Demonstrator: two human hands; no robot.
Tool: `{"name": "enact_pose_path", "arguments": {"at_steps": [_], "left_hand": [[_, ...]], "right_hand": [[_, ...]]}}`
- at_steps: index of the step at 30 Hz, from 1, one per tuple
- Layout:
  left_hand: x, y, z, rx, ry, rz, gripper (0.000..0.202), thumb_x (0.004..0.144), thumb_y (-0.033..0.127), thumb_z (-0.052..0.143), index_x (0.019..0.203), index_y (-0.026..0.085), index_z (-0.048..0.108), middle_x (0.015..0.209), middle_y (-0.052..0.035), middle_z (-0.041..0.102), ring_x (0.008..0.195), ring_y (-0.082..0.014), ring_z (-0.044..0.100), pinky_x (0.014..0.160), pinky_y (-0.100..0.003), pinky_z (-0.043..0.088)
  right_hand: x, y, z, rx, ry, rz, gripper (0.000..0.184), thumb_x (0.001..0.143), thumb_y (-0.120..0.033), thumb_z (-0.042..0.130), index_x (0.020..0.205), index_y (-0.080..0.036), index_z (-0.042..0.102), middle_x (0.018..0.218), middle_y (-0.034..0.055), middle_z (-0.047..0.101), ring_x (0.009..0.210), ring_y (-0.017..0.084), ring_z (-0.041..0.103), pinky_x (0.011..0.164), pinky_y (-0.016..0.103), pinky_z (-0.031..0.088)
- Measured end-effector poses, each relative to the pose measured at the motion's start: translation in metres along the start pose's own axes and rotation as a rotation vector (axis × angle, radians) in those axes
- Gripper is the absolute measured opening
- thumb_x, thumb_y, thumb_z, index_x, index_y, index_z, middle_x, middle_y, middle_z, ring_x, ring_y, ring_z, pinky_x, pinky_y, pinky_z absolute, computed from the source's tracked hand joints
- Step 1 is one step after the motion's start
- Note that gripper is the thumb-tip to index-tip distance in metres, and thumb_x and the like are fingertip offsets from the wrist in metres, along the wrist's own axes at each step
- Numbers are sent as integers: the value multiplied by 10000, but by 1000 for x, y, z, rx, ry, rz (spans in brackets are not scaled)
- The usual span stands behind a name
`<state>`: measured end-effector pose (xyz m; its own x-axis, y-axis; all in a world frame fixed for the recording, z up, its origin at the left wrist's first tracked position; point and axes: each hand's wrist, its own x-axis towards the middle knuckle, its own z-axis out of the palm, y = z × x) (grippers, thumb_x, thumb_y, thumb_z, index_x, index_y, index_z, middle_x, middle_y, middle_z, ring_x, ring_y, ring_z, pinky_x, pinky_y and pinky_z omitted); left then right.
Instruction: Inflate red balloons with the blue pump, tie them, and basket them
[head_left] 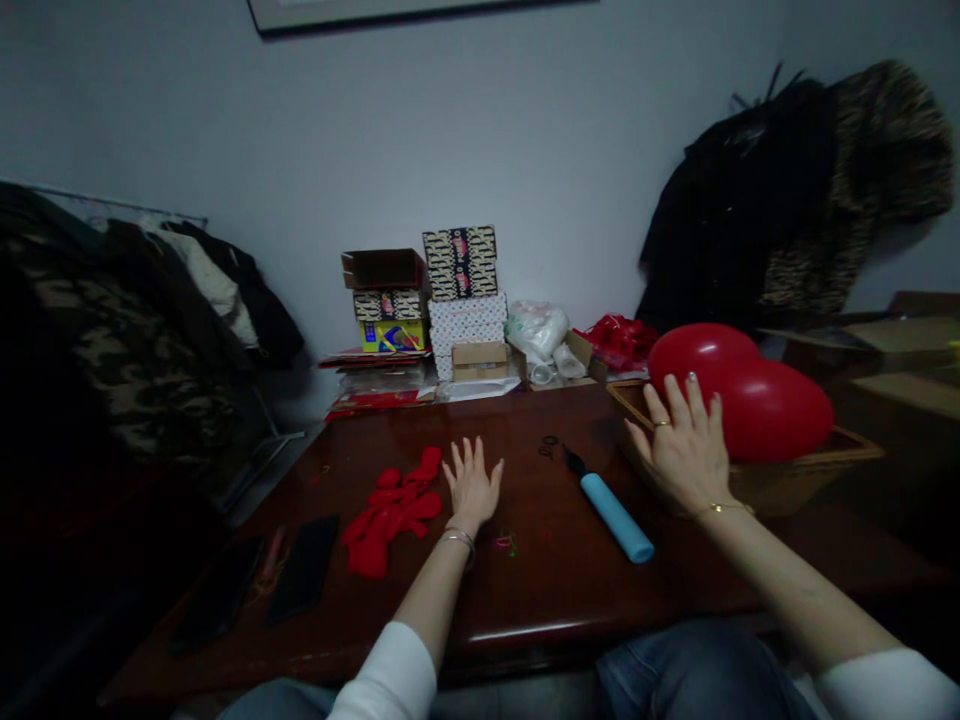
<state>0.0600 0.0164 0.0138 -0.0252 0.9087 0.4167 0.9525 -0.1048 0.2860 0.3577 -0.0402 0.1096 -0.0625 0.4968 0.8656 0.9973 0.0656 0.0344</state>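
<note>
My left hand (472, 487) is over the table with its fingers spread and holds nothing. Just left of it lies a pile of deflated red balloons (394, 508). My right hand (684, 445) is raised, fingers apart, in front of two inflated red balloons (776, 408); whether it touches them I cannot tell. They sit in a wicker-rimmed basket (840, 447). Between my hands rests a light blue balloon pump (616, 517) with a black nozzle. A few small coloured rubber bands (507, 543) lie near my left wrist.
Two dark phone-like slabs (304, 568) lie at the left of the brown table (525, 600). Stacked boxes (466, 320), a white plastic bag (537, 330) and red ribbon-like material (616, 342) line the back edge. Coats (739, 215) hang at the right.
</note>
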Motion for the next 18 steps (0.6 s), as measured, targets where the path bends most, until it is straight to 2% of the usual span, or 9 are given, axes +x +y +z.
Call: {"name": "enact_pose_path", "arguments": {"at_steps": [6, 10, 14, 18], "left_hand": [[-19, -80, -4, 68, 1, -139, 702, 880, 565, 254, 1450, 156, 238, 1515, -123, 174, 1389, -336, 50, 1074, -571, 104], [-31, -126, -8, 104, 11, -207, 709, 877, 561, 265, 1446, 139, 249, 1510, -135, 189, 1387, -340, 57, 1077, -570, 95], [-45, -160, -13, 135, 24, -254, 712, 875, 557, 289, 1445, 131, 251, 1506, -147, 194, 1385, -346, 68, 1075, -569, 114], [-56, -185, -16, 148, 24, -312, 680, 891, 524, 284, 1440, 123, 261, 1506, -156, 185, 1388, -338, 63, 1066, -578, 135]], "right_hand": [[-21, -74, 41, 149, -56, -111, 571, 874, -354, 460, 1379, -125, 320, 1483, 165, 246, 1383, 325, 123, 1059, 589, 199], [-44, -132, 64, 221, -153, -181, 543, 888, -348, 434, 1369, -111, 341, 1484, 160, 247, 1390, 306, 100, 1081, 557, 183], [-70, -183, 82, 295, -242, -238, 548, 887, -353, 420, 1375, -116, 340, 1488, 153, 236, 1392, 302, 98, 1089, 546, 175], [-93, -226, 94, 345, -360, -291, 555, 885, -356, 408, 1381, -120, 337, 1488, 145, 236, 1393, 296, 91, 1098, 535, 160]]}}
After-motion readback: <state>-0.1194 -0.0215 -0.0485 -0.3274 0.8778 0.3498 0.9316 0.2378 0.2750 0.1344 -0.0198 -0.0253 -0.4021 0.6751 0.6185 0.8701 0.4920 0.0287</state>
